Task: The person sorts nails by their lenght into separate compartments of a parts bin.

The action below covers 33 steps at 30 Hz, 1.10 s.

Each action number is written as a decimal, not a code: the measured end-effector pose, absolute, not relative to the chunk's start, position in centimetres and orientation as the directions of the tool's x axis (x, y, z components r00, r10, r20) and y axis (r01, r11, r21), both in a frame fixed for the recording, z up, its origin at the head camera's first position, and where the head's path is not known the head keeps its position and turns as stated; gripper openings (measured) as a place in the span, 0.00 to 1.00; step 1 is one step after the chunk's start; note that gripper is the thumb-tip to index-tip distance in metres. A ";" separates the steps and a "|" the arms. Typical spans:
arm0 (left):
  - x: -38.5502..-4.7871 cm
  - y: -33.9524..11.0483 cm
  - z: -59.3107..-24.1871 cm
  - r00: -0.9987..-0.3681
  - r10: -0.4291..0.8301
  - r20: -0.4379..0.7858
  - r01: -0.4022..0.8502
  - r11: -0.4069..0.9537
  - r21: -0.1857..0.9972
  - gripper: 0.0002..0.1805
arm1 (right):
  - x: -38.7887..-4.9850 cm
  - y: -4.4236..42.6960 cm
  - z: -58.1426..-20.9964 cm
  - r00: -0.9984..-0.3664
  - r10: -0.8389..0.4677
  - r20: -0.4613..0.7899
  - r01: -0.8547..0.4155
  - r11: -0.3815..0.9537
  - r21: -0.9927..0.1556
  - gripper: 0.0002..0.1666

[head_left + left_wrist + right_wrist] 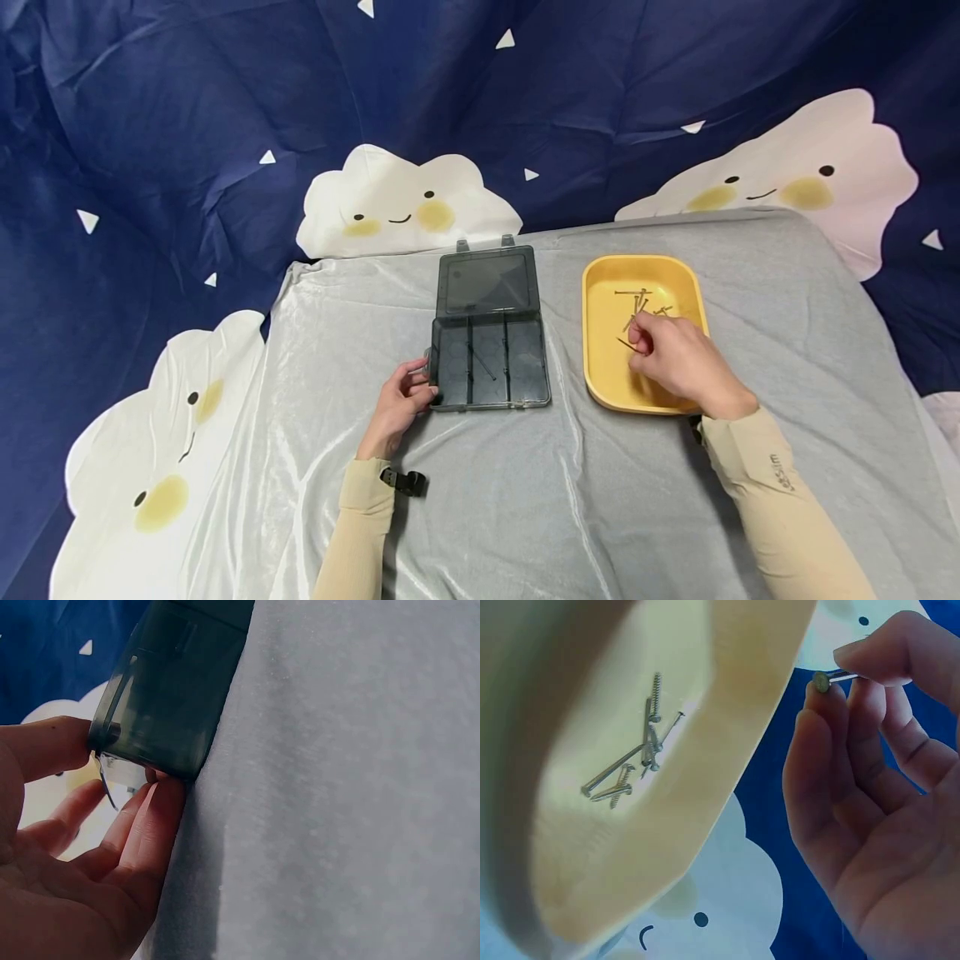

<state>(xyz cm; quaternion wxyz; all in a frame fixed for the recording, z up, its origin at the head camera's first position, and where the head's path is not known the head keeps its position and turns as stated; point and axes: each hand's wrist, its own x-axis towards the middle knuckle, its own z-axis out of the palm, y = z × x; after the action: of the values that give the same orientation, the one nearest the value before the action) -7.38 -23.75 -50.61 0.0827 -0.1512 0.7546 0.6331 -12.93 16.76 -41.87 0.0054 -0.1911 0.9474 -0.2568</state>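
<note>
A dark translucent box (450,367) with three compartments lies with its lid (487,279) folded back; one nail (483,365) is in the middle compartment. My left hand (397,408) holds the box's left side, thumb at the rim and fingers against the side wall in the left wrist view. Above the yellow tray (591,333), my right hand (678,358) pinches a nail (628,345) between thumb and fingers; its flat head (822,682) shows in the right wrist view. Several loose screws and nails (641,300) lie in the tray.
Grey cloth (480,500) covers the table, with some folds between box and tray. Behind it hangs a dark blue curtain (585,108) with white clouds and triangles. A black strap (405,482) is at the left wrist.
</note>
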 end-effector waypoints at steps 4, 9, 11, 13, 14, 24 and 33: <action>-7.4 -23.7 -50.6 -0.944 -0.119 -0.306 -0.323 0.158 0.933 0.31 | -12.9 16.5 -41.6 -0.921 -0.371 0.114 -0.376 0.779 -0.502 0.09; -7.3 -23.7 -50.6 -0.943 -0.119 -0.311 -0.327 0.155 0.932 0.31 | -12.9 16.1 -41.0 -0.911 -0.381 0.158 -0.406 0.758 -0.511 0.09; -7.3 -23.7 -50.6 -0.942 -0.121 -0.314 -0.330 0.152 0.932 0.31 | -12.9 15.9 -40.8 -0.910 -0.377 0.171 -0.409 0.752 -0.517 0.09; -7.3 -23.7 -50.5 -0.941 -0.121 -0.316 -0.332 0.149 0.931 0.31 | -12.8 15.7 -40.6 -0.912 -0.370 0.176 -0.405 0.749 -0.524 0.09; -7.3 -23.7 -50.5 -0.941 -0.121 -0.316 -0.332 0.150 0.931 0.31 | -12.8 15.6 -40.4 -0.913 -0.367 0.180 -0.404 0.748 -0.526 0.09; -7.3 -23.6 -50.4 -0.942 -0.121 -0.314 -0.330 0.160 0.930 0.31 | -12.6 14.5 -39.3 -0.914 -0.320 0.249 -0.405 0.711 -0.574 0.09; -7.3 -23.7 -50.5 -0.943 -0.127 -0.309 -0.326 0.154 0.933 0.30 | -12.6 13.1 -38.9 -0.913 -0.263 0.313 -0.407 0.642 -0.649 0.07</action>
<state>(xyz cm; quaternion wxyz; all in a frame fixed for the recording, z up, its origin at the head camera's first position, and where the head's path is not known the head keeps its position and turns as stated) -7.35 -23.67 -50.52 0.0786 -0.1499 0.7555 0.6329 -12.58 13.14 -38.92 -0.0952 -0.1859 0.9011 -0.3800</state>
